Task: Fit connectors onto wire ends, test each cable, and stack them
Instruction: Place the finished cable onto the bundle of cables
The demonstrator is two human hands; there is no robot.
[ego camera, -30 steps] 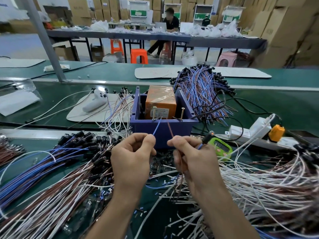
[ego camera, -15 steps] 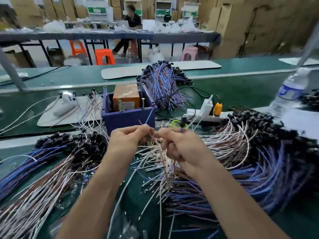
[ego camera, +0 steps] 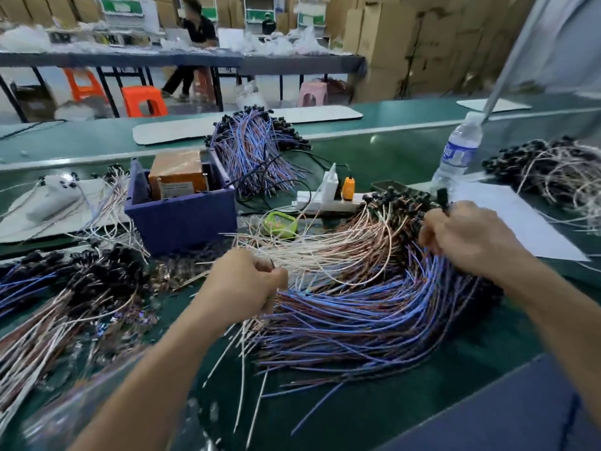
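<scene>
Spread wide since the earlier frame, no longer paired up in front of the blue bin (ego camera: 182,219): left hand (ego camera: 242,288) dropped to the bare tips of the near pile, right hand (ego camera: 468,236) out over its capped end, plus a swing of the view to the right. Far left on the tabletop (ego camera: 374,402): side pile (ego camera: 65,288) of blue, brown and white cables with black heads, probably the finished stack, kept off to one side to avoid mixing with stock. Behind it, white pad (ego camera: 39,219) with a few loose leads. Then the bin, orange box (ego camera: 179,172) inside, parked dead centre within easy reach, likely the test station. Left hand curled tight, thumb against forefinger, apparently pinching thin wire ends (ego camera: 272,264); too blurred to say which cable. Just beyond, green meter (ego camera: 280,224) and power strip (ego camera: 325,203) with orange plug (ego camera: 348,188), close to the bin for short leads. Centre-right: main pile (ego camera: 357,314), fanned with bare tips toward the left hand and black-capped ends toward the right, so one end per hand. Right hand curled at that capped end, gripping a black connector (ego camera: 442,196) sticking up above the knuckles. Cannot tell whether laying a tested cable down or drawing a fresh one. Further right: water bottle (ego camera: 460,151), white sheet (ego camera: 520,219), then another pile (ego camera: 559,170), well apart from the working one, presumably separate stock.
</scene>
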